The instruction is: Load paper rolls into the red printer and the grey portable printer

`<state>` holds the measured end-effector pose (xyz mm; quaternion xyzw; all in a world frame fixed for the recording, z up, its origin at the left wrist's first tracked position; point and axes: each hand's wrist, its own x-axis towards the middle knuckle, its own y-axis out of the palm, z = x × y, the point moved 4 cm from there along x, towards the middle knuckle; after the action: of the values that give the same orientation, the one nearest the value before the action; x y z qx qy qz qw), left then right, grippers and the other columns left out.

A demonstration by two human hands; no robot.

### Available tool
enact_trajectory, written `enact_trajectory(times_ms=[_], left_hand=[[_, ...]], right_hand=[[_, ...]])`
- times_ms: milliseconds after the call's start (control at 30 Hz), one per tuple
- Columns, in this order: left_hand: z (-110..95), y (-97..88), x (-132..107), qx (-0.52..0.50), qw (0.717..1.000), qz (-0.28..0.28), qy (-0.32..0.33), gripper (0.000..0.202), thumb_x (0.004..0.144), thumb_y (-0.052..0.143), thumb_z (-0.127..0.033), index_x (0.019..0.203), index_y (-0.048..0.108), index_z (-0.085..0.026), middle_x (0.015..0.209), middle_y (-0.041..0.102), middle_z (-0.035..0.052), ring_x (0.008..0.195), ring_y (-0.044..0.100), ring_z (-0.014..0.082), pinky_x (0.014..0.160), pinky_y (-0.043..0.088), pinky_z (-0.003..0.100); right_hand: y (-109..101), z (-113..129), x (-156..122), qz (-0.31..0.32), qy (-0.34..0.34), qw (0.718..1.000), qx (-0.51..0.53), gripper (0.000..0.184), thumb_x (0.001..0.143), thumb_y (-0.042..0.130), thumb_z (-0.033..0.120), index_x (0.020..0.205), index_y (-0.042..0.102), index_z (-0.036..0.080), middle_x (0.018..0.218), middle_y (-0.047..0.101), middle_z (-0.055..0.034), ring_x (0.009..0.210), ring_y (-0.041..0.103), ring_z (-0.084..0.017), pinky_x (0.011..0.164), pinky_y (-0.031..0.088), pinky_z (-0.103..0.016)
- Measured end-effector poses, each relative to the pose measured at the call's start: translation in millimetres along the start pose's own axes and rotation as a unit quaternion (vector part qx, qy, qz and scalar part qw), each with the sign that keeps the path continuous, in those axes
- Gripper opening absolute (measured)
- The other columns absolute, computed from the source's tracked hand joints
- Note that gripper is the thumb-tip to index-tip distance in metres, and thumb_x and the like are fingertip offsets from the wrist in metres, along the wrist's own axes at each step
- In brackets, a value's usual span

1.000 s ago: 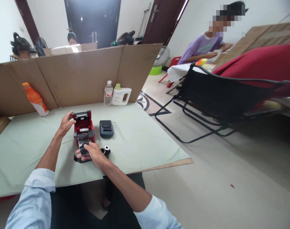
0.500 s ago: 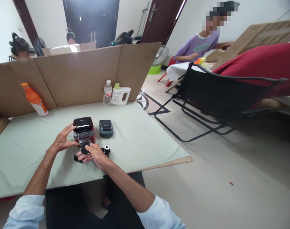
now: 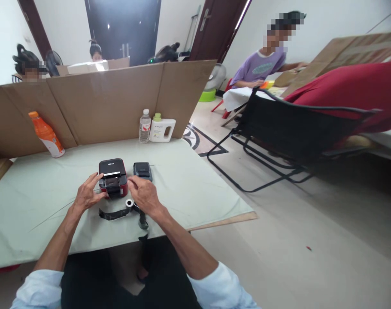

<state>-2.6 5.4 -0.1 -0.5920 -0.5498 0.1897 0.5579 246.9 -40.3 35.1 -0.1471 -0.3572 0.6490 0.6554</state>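
Observation:
A small red printer with a black lid (image 3: 112, 178) sits closed on the pale green table (image 3: 189, 184). My left hand (image 3: 87, 194) rests against its left side, fingers spread. My right hand (image 3: 144, 195) touches its right side with fingers loosely bent and nothing in them. A black film strip (image 3: 113, 213) lies in front of the printer, beside a small white-cored roll (image 3: 128, 203). A second, dark blue printer (image 3: 142, 170) stands just right of the red one.
An orange bottle (image 3: 46, 135), a water bottle (image 3: 144, 126) and a white jug (image 3: 162, 128) stand along a cardboard screen (image 3: 101, 101). A black folding chair (image 3: 288, 135) is to the right. Other people sit behind the screen and at the far right.
The printer's lid went from open to closed. My right hand left the black strip and moved up to the printer's right side; my left hand came down to its left side.

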Motion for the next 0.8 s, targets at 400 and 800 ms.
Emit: enact_trajectory(times_ms=[400, 800], left_hand=[[1.0, 5.0, -1.5, -0.026, 1.0, -0.001, -0.002, 0.067, 0.08, 0.072, -0.035, 0.145, 0.057, -0.027, 0.151, 0.057, 0.0114, 0.137, 0.058, 0.0314, 0.114, 0.05, 0.048], [-7.6, 7.7, -1.7, -0.052, 0.999, 0.017, 0.005, 0.076, 0.08, 0.071, -0.034, 0.151, 0.048, -0.02, 0.151, 0.057, 0.0151, 0.137, 0.058, 0.0321, 0.116, 0.047, 0.048]], right_hand=[[41.8, -41.9, 35.3, 0.114, -0.091, 0.989, -0.003, 0.06, 0.096, 0.064, 0.046, 0.152, 0.052, 0.028, 0.153, 0.053, -0.0139, 0.14, 0.051, -0.034, 0.112, 0.046, -0.052], [38.4, -39.0, 25.0, 0.158, -0.079, 0.977, 0.117, 0.081, 0.092, 0.066, 0.037, 0.162, 0.028, 0.022, 0.14, 0.064, -0.0146, 0.124, 0.063, -0.032, 0.104, 0.048, -0.046]])
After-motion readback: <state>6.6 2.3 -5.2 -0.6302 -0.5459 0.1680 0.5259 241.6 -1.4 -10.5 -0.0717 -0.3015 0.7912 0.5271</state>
